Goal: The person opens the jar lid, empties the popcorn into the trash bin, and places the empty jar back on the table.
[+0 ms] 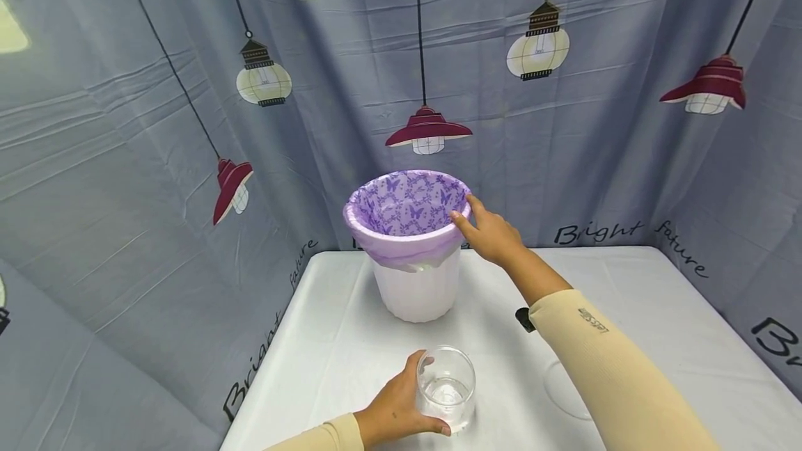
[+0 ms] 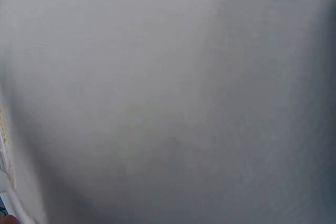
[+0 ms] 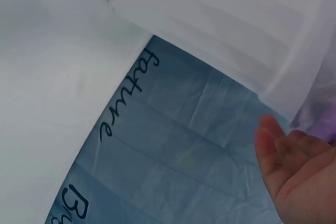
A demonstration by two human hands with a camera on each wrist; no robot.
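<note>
A clear drinking glass (image 1: 447, 385) stands near the front of the white table, low in the head view. My left hand (image 1: 397, 402) holds its left side, thumb in front and fingers behind. Farther back is a white bin (image 1: 418, 291) with a purple butterfly-patterned liner (image 1: 404, 204) folded over its rim. My right hand (image 1: 491, 234) is at the bin's right rim, its thumb and forefinger extended against the liner's edge. In the right wrist view, the relaxed fingers (image 3: 268, 142) lie beside the liner. The left wrist view is mostly a plain pale surface.
On the white table (image 1: 338, 339), a clear round outline (image 1: 551, 395) lies partly hidden by my right forearm. Grey-blue curtains (image 1: 351, 54) printed with lamps and lettering surround the table's back and sides. A small black object (image 1: 525, 319) shows at my right wrist.
</note>
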